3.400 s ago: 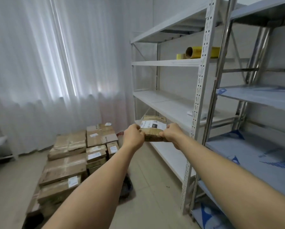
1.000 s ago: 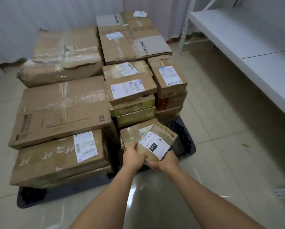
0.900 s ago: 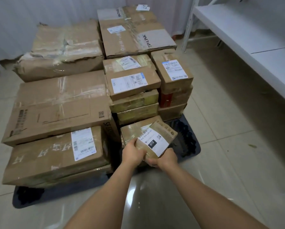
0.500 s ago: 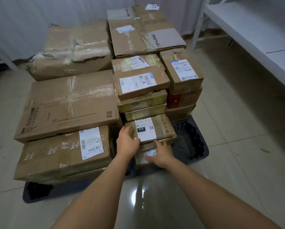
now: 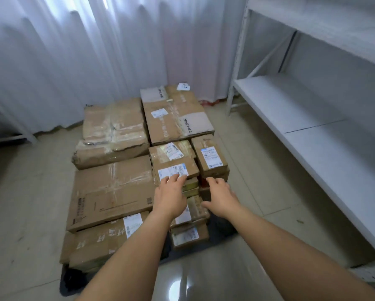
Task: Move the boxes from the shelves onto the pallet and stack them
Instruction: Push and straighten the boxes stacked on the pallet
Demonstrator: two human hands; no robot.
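A small taped cardboard box [image 5: 196,210] with a white label lies on another small labelled box [image 5: 189,235] at the near right corner of the black pallet [image 5: 222,227]. My left hand [image 5: 171,196] hovers above it with fingers spread and holds nothing. My right hand [image 5: 220,197] is just to its right, fingers loose and empty. Several larger brown boxes [image 5: 111,192] fill the pallet behind and to the left, stacked in layers.
White metal shelves [image 5: 308,118] run along the right side, their lower boards bare. White curtains [image 5: 95,51] hang behind the pallet. A pale frame [image 5: 12,131] stands at the far left. Glossy tiled floor [image 5: 258,185] lies between pallet and shelves.
Both hands set the small box down on the near right stack and let go. The hands lifted off it, and the view rose and pulled back from the pallet.
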